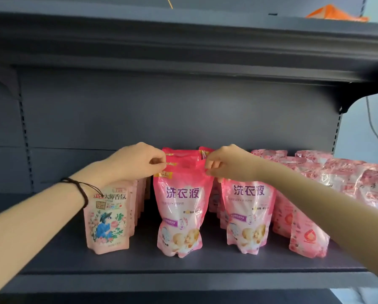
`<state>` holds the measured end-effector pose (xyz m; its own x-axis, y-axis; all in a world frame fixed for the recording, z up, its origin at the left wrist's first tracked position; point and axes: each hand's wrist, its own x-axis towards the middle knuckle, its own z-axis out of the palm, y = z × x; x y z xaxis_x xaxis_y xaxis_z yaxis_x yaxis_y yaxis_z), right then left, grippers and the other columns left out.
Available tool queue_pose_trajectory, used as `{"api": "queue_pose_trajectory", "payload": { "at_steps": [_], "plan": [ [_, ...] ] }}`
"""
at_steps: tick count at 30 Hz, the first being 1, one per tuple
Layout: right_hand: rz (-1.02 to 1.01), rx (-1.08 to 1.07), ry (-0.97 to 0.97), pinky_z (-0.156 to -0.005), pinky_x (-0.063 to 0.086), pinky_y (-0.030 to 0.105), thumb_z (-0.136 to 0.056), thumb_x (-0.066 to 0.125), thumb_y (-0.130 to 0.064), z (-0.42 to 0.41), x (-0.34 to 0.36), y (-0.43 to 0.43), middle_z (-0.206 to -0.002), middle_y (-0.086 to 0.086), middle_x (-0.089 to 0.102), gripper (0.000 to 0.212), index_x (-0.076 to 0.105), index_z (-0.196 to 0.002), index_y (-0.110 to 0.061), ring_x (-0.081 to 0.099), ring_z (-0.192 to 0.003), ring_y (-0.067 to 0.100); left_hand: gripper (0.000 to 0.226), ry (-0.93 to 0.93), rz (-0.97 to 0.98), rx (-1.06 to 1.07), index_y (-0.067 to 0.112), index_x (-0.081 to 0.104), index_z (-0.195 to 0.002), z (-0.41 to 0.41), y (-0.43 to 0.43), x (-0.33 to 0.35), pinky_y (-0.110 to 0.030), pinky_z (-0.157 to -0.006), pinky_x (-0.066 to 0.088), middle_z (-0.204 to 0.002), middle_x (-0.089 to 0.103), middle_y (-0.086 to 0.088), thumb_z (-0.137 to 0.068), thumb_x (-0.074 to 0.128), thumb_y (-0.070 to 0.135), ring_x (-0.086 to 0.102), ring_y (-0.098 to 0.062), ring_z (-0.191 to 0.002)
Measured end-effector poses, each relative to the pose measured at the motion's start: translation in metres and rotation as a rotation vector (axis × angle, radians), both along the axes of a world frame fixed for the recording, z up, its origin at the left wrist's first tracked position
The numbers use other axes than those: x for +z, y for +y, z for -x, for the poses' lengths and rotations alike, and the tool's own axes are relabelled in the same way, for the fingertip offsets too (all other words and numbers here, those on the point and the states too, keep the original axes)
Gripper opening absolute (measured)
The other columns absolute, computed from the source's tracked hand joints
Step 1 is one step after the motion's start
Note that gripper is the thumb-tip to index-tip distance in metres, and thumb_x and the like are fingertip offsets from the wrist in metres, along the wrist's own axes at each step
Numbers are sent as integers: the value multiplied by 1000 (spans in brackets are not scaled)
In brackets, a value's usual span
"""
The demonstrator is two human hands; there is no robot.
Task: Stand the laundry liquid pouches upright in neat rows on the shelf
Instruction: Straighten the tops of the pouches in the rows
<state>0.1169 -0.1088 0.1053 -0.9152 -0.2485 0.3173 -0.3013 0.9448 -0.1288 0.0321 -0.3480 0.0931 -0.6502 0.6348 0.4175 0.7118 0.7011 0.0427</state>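
Inspector: Hands?
Clerk: The left hand (pixel 137 163) and the right hand (pixel 227 165) each pinch a top corner of the front pink pouch (pixel 181 211).
Inspector: Position?
Clerk: Upright on the shelf (pixel 183 263), heading the middle row, between the floral pouch (pixel 108 218) and the matching pink pouch (pixel 248 216). The rose-print pouches (pixel 308 233) stand further right. All are sealed and bulging.

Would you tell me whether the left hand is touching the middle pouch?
Touching: the head view shows the left hand pinching the middle pouch by its top edge.
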Motion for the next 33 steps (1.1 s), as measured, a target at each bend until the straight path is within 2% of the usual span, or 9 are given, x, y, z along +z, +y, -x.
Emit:
{"api": "queue_pose_trajectory", "payload": {
  "at_steps": [7, 10, 14, 17, 21, 25, 28, 31, 33],
  "plan": [
    [-243, 14, -60, -69, 51, 19, -89, 60, -25, 11, 57, 36, -68, -21, 69, 10, 70, -91, -24, 68, -66, 1, 15, 158, 232, -119, 36, 63, -84, 5, 51, 46, -28, -65, 48, -80, 63, 18, -90, 50, 43, 59, -1, -74],
    [-456, -34, -58, -74, 53, 29, -89, 60, -24, 26, 69, 64, -84, -9, 72, 11, 70, -94, -23, 68, -78, 9, 16, 278, 354, -163, 32, 60, -85, 20, 89, 56, -26, -61, 42, -76, 58, 19, -91, 50, 44, 56, -2, -75],
    [-603, -52, -114, -70, 49, 25, -89, 61, -25, 60, 80, 98, -91, 0, 73, 14, 69, -100, -21, 67, -84, 16, 11, 353, 428, -177, 38, 52, -81, 49, 135, 76, -23, -56, 34, -71, 48, 25, -92, 51, 41, 46, 3, -67],
    [-645, -22, -133, -64, 45, 22, -89, 62, -26, 92, 87, 122, -92, -3, 72, 14, 68, -100, -22, 67, -84, 17, 9, 333, 456, -156, 37, 54, -83, 76, 164, 85, -24, -57, 36, -70, 47, 25, -91, 53, 40, 43, 8, -65],
    [-667, 31, -152, -68, 48, 25, -87, 63, -27, 138, 95, 146, -89, 0, 72, 12, 69, -97, -22, 67, -82, 16, 13, 203, 505, -83, 32, 62, -91, 117, 188, 92, -28, -61, 43, -77, 55, 21, -89, 57, 44, 51, 1, -70],
    [-669, 96, -187, -64, 46, 24, -87, 65, -29, 181, 88, 156, -89, 4, 73, 15, 70, -96, -19, 68, -80, 19, 27, 51, 536, -23, 28, 63, -108, 158, 205, 86, -28, -70, 46, -99, 67, 12, -86, 64, 44, 61, -12, -87],
    [-648, 115, -272, -70, 51, 28, -87, 66, -33, 210, 74, 158, -90, 10, 74, 23, 71, -100, -15, 68, -82, 23, 37, -14, 602, 15, 26, 63, -117, 186, 219, 71, -26, -71, 43, -111, 67, 7, -86, 64, 46, 61, -16, -97],
    [-642, 123, -329, -70, 53, 30, -85, 68, -29, 230, 57, 156, -83, 13, 73, 22, 73, -98, -11, 67, -76, 28, 30, -70, 540, 0, 25, 67, -110, 202, 227, 52, -27, -68, 44, -103, 69, 5, -87, 63, 44, 60, -17, -89],
    [-693, 138, -277, -63, 49, 26, -84, 68, -23, 236, 49, 156, -74, 9, 70, 15, 73, -88, -9, 63, -69, 25, 21, -81, 511, -34, 19, 68, -99, 205, 231, 42, -31, -67, 45, -85, 65, 2, -89, 63, 37, 57, -18, -78]
  ]
}}
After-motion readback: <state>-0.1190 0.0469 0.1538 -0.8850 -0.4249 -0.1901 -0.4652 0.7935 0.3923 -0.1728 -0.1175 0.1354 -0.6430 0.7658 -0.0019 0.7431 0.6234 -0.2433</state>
